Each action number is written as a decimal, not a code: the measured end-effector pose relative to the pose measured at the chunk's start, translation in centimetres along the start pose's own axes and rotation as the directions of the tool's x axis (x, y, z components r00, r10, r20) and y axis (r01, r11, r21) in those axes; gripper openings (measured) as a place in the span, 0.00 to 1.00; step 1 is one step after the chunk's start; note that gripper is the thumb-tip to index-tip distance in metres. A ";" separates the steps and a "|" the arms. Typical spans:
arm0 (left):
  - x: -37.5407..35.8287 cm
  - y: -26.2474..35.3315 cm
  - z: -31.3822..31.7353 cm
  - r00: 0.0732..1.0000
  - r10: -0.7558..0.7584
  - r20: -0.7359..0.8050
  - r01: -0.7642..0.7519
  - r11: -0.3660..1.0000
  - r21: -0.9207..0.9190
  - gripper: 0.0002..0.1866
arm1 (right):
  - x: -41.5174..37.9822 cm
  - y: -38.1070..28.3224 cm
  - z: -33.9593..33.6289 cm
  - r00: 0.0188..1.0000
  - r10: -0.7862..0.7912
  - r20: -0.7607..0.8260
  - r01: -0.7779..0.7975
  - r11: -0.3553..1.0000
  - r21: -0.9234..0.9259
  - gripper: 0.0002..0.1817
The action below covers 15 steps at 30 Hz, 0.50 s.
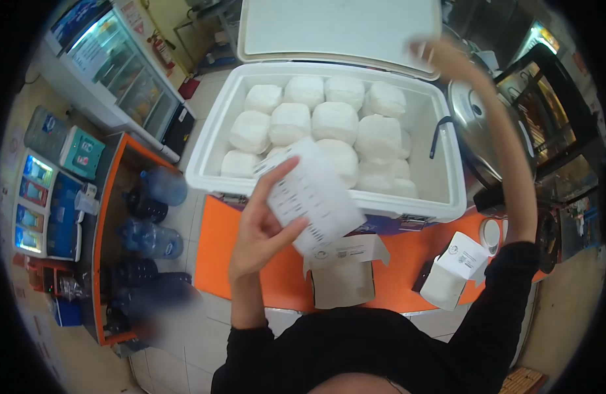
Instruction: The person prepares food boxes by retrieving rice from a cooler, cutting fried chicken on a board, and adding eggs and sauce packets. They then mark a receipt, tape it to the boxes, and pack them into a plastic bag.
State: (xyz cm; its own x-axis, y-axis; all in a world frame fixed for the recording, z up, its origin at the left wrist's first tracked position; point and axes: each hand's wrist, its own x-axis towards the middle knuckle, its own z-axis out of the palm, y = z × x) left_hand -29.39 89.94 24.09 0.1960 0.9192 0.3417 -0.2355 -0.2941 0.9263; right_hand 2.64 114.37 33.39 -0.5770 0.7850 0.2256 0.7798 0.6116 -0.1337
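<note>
Left hand [256,231], ours: clamped on one printed white sheet [323,197], long axis slanting down towards our body and to the right, over the near rim of the cooler [408,205]. Right hand [441,56], ours: well apart from the left, raised by the lid [339,29], blurred, grip impossible to tell. Outward: white rounded bundles [334,121] just beyond the sheet; on the orange worktop [283,282], one open box [342,285], nearer our left hand.
</note>
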 end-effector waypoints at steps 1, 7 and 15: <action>-0.1 -0.3 -0.4 1.000 0.001 0.013 -0.001 1.000 -0.013 0.34 | -1.5 0.3 3.4 0.968 0.019 0.250 0.007 0.995 -0.103 0.17; -0.4 -1.8 -0.4 0.992 -0.124 0.007 0.124 0.986 -0.110 0.32 | -3.2 2.8 15.7 0.679 0.293 0.673 -0.132 0.951 -0.281 0.28; -0.6 -1.3 0.3 0.993 -0.106 -0.046 0.102 0.991 -0.085 0.33 | -2.0 0.2 15.6 0.962 0.072 0.262 -0.121 0.977 0.175 0.26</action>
State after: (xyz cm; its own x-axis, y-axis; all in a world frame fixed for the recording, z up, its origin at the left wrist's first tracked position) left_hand -28.93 89.66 22.69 0.1760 0.9562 0.2337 -0.2945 -0.1754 0.9394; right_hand 0.11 114.47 17.91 -0.5628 0.8253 -0.0455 0.7891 0.5201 -0.3269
